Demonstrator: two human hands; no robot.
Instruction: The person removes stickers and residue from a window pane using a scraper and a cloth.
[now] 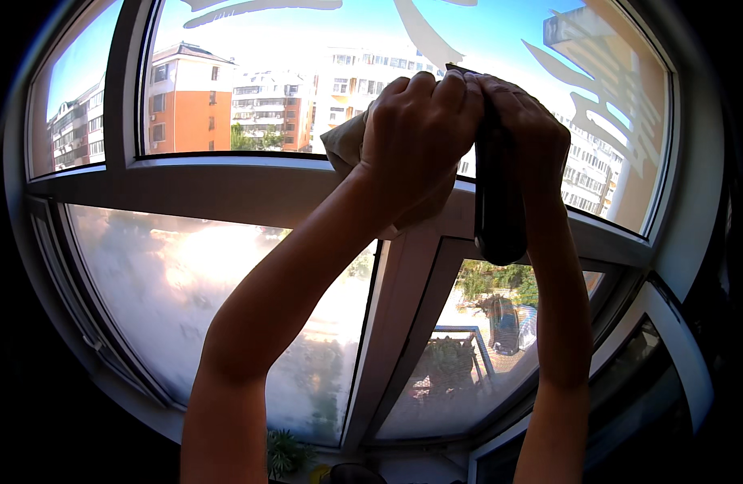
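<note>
Both of my arms reach up in front of the upper window pane [291,97], and my hands meet close together there. My left hand [420,125] is closed around a greyish-beige cloth [345,145], whose folds hang out beside and below the fist. In my right hand [532,129] is a black tool with a long rounded handle [501,218] that points downward. A thin dark edge of the tool shows above the knuckles. My fingers and the backlight hide the rest of its head, and whether the cloth touches it I cannot tell.
White window frame bars [218,189] cross below my hands. The lower left pane [202,282] looks cloudy white. Pale leaf-shaped decals [581,81] mark the upper glass. A green plant [283,452] stands at the bottom. Through the glass are buildings [190,105] and a parked car [504,323].
</note>
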